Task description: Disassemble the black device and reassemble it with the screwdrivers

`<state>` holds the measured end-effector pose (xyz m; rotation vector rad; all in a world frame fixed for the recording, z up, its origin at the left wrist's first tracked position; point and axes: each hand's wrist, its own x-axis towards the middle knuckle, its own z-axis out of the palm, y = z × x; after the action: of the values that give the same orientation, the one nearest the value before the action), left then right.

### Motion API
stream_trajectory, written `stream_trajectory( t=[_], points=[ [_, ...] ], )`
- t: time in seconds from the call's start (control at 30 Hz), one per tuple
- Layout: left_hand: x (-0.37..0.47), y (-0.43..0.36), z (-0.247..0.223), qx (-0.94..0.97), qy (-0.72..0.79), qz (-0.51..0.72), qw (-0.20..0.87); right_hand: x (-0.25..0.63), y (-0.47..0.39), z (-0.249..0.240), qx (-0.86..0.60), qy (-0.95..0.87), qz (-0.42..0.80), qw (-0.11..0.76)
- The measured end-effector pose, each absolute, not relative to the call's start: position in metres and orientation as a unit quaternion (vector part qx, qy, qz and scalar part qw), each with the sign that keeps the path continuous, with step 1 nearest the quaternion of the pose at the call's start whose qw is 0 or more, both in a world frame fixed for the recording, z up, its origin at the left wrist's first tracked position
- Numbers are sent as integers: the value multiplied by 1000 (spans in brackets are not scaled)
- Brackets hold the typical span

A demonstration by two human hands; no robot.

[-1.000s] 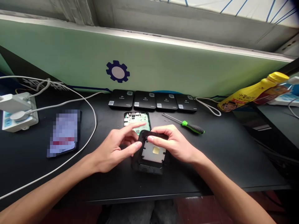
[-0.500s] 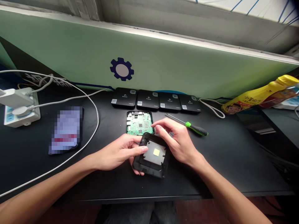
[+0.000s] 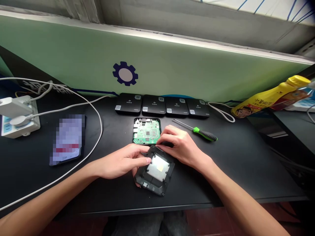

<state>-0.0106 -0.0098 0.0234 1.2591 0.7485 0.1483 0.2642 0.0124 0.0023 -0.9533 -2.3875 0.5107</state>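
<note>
My left hand [image 3: 125, 160] grips the left side of a black plastic box cover [image 3: 145, 182], thumb on its inner face and fingers beneath. The cover is tilted, inside facing up, showing a silver metal plate [image 3: 155, 167] with a small yellowish pad [image 3: 160, 167] and dark screws at its corners. At the cover's upper edge, my right hand [image 3: 180, 144] is closed, thumb and fingers pinching there; the fingertips partly hide the contact. Just beyond lies the open box base with a green circuit board [image 3: 147, 131], its lower right corner covered by my right fingers.
Several black boxes [image 3: 153, 105] stand in a row along the green partition [image 3: 187, 68]. A green-and-black screwdriver [image 3: 206, 133] lies at right, near a yellow bottle [image 3: 270, 98]. On the left are a phone [image 3: 67, 139], a white power strip [image 3: 31, 123] and a looping white cable [image 3: 100, 126].
The cover has turned and shifted slightly left and toward me in my left hand. My right fingers have come down from beside the circuit board to the cover's upper edge.
</note>
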Motion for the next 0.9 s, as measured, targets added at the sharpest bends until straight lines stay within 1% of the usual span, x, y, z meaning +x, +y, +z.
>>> stream_trajectory(
  t=[0.07, 0.27, 0.47, 0.6, 0.8, 0.9],
  points=[
    [-10, -9, 25, 576, 336, 67, 742, 264, 12, 4, -360, -882, 179, 247],
    [-10, -8, 27, 569, 310, 70, 759, 269, 16, 3, -383, -875, 160, 252],
    [-11, -8, 24, 548, 333, 102, 761, 272, 19, 1, -398, -872, 139, 249],
    [-10, -9, 21, 497, 357, 126, 781, 272, 19, 0, -400, -871, 139, 249],
    [-11, -11, 10, 418, 374, 164, 812, 274, 15, 12, -406, -842, 182, 305],
    [-9, -12, 6, 388, 364, 204, 822, 270, 10, 21, -381, -835, 217, 333]
  ],
)
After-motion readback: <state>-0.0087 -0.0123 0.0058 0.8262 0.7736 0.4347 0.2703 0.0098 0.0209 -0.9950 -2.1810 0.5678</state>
